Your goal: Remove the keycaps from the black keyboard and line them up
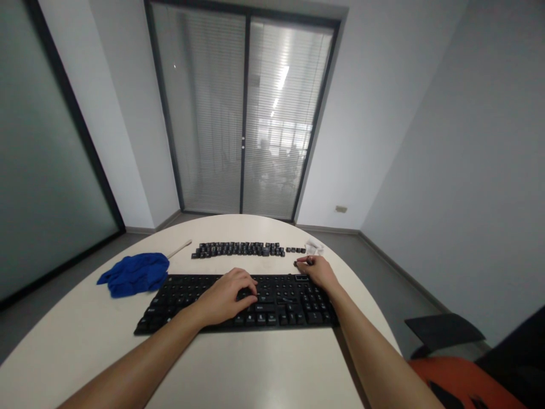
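Observation:
A black keyboard (264,318) lies across the pale round table. My left hand (232,295) rests over its middle, fingers curled, thumb and forefinger near the keys; what they hold, if anything, is hidden. Beyond the keyboard's upper right corner, my right hand (317,271) has its fingertips together at a small black keycap (296,263) near the table surface. Rows of loose black keycaps (238,249) lie behind the keyboard, with several more keycaps (295,250) to their right.
On the left of the table (238,369) lie a crumpled blue cloth (136,274) and a thin pale stick (180,248). A crumpled white tissue (314,246) is at the back right. An orange and black chair (462,378) stands at the lower right.

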Available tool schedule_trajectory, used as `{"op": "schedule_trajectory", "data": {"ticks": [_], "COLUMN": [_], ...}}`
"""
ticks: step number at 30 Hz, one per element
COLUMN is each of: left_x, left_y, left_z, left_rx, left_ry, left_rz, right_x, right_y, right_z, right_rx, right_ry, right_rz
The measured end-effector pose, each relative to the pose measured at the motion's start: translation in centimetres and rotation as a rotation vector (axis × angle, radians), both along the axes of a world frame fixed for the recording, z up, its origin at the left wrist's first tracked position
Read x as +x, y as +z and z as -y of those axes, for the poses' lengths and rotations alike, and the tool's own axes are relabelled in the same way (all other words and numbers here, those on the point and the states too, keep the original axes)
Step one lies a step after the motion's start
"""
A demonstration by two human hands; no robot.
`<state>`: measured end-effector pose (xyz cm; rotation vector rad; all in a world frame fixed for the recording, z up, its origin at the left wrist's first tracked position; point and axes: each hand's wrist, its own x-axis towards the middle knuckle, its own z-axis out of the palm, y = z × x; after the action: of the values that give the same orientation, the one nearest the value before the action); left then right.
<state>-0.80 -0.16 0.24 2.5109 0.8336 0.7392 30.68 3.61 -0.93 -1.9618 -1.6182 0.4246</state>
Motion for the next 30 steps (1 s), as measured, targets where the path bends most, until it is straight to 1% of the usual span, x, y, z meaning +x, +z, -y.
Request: {"op": "schedule_trajectory", "data": {"ticks": [9,16,21,30], "left_x": [0.1,0.1,0.1,0.1], "left_y": [0.3,0.7,0.6,0.6], "left_z": [0.1,0.4,0.4,0.4], "left_rx": [0.005,-0.008,-0.011,-0.027], "left_ry": [0.002,0.008,0.009,0.007], "left_rz": [0.013,0.011,0.016,0.018], "right_x": [-1.1,-2.5,-3.1,-3.9], "right_y": [2.2,2.1,2.1,2.7], "right_z": [-1.7,-2.6,-2.8,-2.6], "right_rx": [-0.075,-0.073,-0.054,-0.044], "right_ry": [-0.079,-0.128,-0.111,-0.087], "right_rz": [0.213,0.284,0.322,0.360]}}
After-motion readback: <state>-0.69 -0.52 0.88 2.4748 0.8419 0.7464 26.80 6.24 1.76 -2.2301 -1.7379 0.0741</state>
